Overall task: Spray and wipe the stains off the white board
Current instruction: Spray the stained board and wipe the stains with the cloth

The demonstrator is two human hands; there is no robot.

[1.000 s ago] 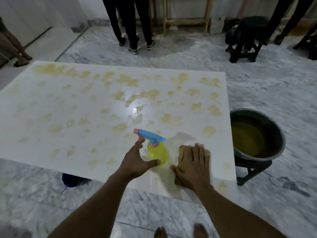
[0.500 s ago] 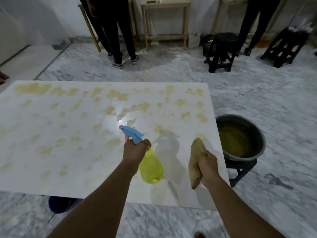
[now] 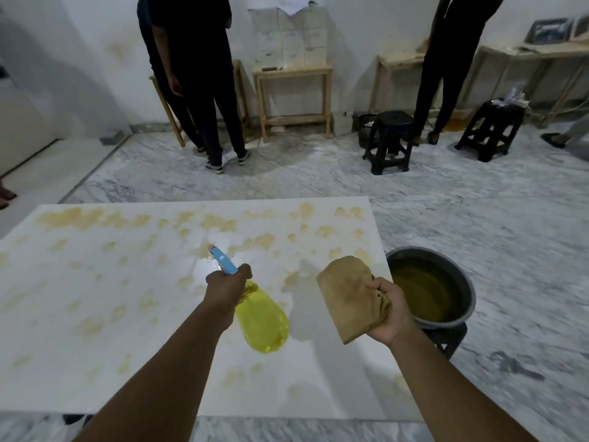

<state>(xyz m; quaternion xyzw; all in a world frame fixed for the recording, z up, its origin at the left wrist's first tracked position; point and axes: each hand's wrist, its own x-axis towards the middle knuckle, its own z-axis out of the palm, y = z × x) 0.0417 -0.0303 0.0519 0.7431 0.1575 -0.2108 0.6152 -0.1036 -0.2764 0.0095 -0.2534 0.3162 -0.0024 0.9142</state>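
Head view gave me both hands raised over the board. The left hand (image 3: 227, 283) was wrapped tight around the neck of the spray bottle (image 3: 259, 319), fingers curled fully closed, the blue nozzle (image 3: 223, 261) pointing away and up to the left while the yellow body hung tilted back toward me, clear of the surface. The right hand (image 3: 387, 312) was clenched on a tan cloth (image 3: 349, 296), gripping its right edge so the rest stood out leftward as a folded flap; it too was off the board.

Below them I saw the white board (image 3: 79, 330) lying flat, scattered all over with yellowish-brown stains (image 3: 95, 218), densest along the far edge. A wet glare sat just beyond the nozzle; whether that was fresh spray or only reflected light I could not tell.

Just past the board's right edge stood a dark basin (image 3: 468, 301) of murky yellow liquid on a black stand. The marble floor (image 3: 318, 180) ran back to a white wall with wooden tables (image 3: 291, 73) and black stools (image 3: 390, 138). Two people in dark clothes (image 3: 197, 59) stood there.
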